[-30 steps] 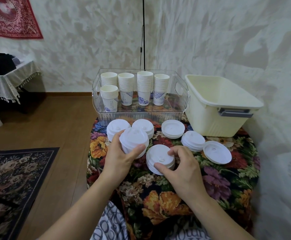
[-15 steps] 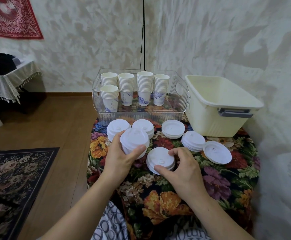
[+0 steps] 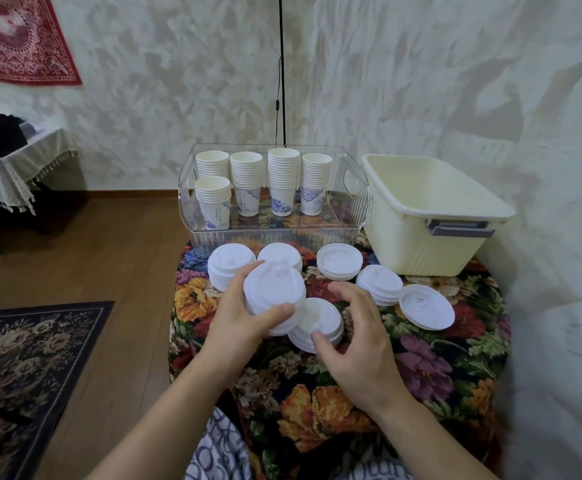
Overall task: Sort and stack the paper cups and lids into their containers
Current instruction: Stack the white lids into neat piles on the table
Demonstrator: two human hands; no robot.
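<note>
My left hand (image 3: pixel 237 317) grips a stack of white lids (image 3: pixel 274 296), lifted and tilted above the table. It overlaps the left edge of another lid stack (image 3: pixel 319 325) lying on the floral cloth. My right hand (image 3: pixel 355 334) hovers over that lying stack with fingers spread and curved; the thumb tip is at its near rim and the fingers stand off it. More lid stacks lie behind: far left (image 3: pixel 229 263), behind the held stack (image 3: pixel 282 252), centre (image 3: pixel 340 265), right (image 3: pixel 379 284), and a single lid (image 3: pixel 426 306). Paper cup stacks (image 3: pixel 282 181) stand in the clear bin (image 3: pixel 350 199).
A cream plastic tub (image 3: pixel 435 216) stands at the back right, nothing visible inside it. The small table with floral cloth (image 3: pixel 421 368) is close to the wall on the right. A wooden floor and a dark rug (image 3: pixel 23 368) lie to the left. A black pole (image 3: pixel 281 71) rises behind the bin.
My left hand has carried its lid stack rightward, over the edge of the lying stack. My right hand's fingers have loosened and lifted off the lying stack they were gripping.
</note>
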